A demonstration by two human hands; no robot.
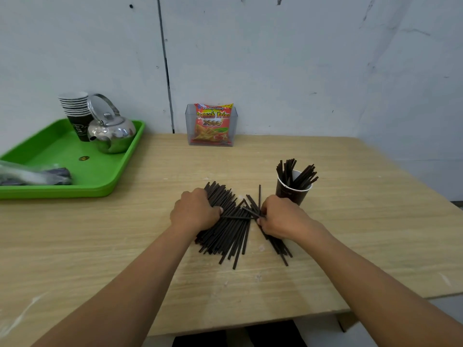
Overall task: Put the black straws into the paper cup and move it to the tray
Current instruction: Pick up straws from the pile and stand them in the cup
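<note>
- Steel kettle, handle upright, far left, just beside a stack of paper cups.
- French Fries snack packet standing in a clear plastic holder against the wall.
- Crinkled plastic bag, dark contents, at left edge.

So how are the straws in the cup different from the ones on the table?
The cup straws stand up, leaning in the paper cup; the table straws lie flat. The cup straws are a small bunch; the table straws a bigger heap. The left hand and right hand grip only the table straws, not the cup straws. All are thin and black.
</note>
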